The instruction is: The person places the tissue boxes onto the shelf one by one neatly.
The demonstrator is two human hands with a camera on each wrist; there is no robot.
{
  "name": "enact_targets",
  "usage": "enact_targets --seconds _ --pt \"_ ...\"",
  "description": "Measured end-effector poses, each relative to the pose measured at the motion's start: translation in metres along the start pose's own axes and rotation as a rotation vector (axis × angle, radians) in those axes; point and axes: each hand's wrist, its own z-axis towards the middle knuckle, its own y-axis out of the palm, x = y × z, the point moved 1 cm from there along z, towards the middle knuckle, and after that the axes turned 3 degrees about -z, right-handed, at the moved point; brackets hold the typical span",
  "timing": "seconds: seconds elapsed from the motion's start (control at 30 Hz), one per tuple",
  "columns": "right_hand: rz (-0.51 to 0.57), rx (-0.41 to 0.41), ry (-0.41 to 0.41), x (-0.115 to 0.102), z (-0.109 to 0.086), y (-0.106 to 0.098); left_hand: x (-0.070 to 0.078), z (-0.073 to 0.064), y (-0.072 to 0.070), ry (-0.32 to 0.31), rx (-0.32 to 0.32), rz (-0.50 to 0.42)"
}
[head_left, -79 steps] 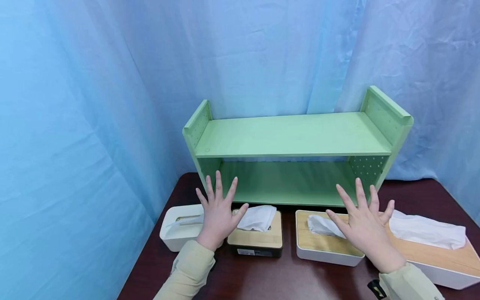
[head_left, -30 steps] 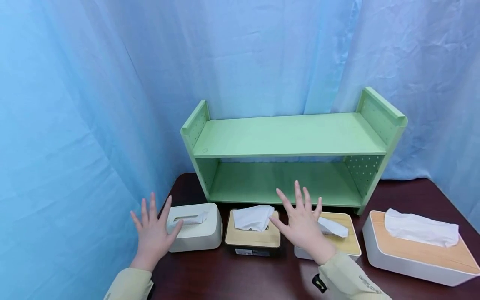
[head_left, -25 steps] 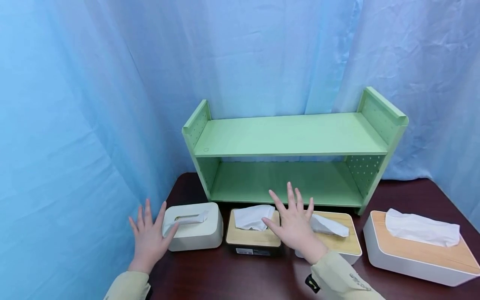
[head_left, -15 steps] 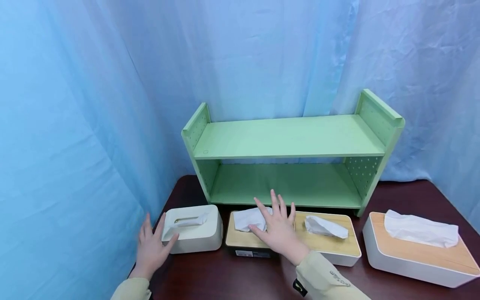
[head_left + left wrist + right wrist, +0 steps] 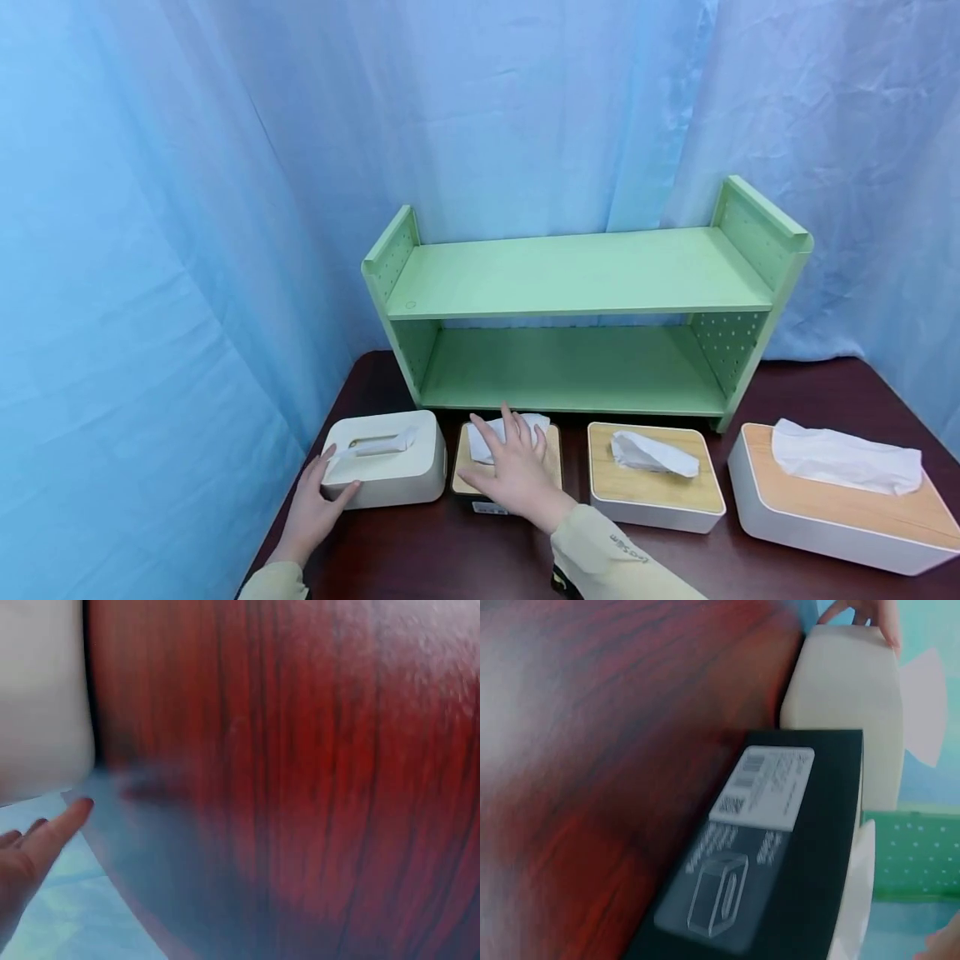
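My left hand (image 5: 311, 508) is at the left end of a white tissue box (image 5: 408, 482), thumb at its front side and fingertips at its left rim. In the left wrist view, fingers (image 5: 52, 838) show close by the box's corner (image 5: 45, 705). My right hand (image 5: 517, 475) is spread over a black tissue box with a wooden lid (image 5: 553, 458), hiding part of the lid and its tissue (image 5: 480, 446). The right wrist view shows the black box's labelled side (image 5: 825, 795) and, beyond it, the white box (image 5: 847, 682) with left fingers over its far end.
Two more wood-lidded white tissue boxes stand to the right, a medium one (image 5: 652, 492) and a larger one (image 5: 847, 517). Behind the row is a green two-tier shelf (image 5: 577, 271) on the dark red table (image 5: 435, 558). Blue curtains (image 5: 525, 108) hang around.
Both hands have come down toward the boxes. The left now reaches the white box's left end; the right has moved left, from over the medium box to over the black one.
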Motion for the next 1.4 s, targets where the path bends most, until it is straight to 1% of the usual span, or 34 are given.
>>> enact_targets --seconds 0.13,0.23,0.4,0.53,0.63,0.73,0.83,0.93,1.13,1.23,1.4 --pt "0.046 -0.032 -0.008 -0.006 0.005 0.007 0.001 0.0 0.002 -0.012 0.016 -0.081" --pt "0.067 -0.046 -0.021 -0.01 0.009 0.012 0.004 0.0 0.003 -0.034 0.021 -0.108" --pt "0.078 -0.063 -0.056 -0.019 0.016 0.022 0.004 0.001 0.006 -0.032 0.033 -0.139" --pt "0.089 -0.104 -0.079 -0.028 0.021 0.032 0.001 0.001 0.008 -0.03 0.045 -0.162" --pt "0.112 -0.132 -0.074 -0.035 0.024 0.038 -0.002 0.002 0.008 -0.03 0.05 -0.168" --pt "0.143 -0.142 -0.051 -0.04 0.028 0.045 -0.004 0.002 0.009 -0.028 0.054 -0.171" --pt "0.181 -0.142 -0.022 -0.045 0.03 0.051 -0.005 0.003 0.01 -0.014 0.066 -0.173" --pt "0.215 -0.138 0.004 -0.049 0.032 0.055 -0.006 0.003 0.01 -0.015 0.076 -0.177" --pt "0.293 -0.13 0.051 -0.057 0.035 0.059 -0.004 0.002 0.009 -0.03 0.065 -0.173" --pt "0.294 -0.114 0.06 -0.059 0.036 0.059 -0.005 0.002 0.009 -0.034 0.067 -0.17" --pt "0.251 -0.055 0.033 -0.061 0.036 0.06 -0.006 0.002 0.009 -0.048 0.066 -0.151"
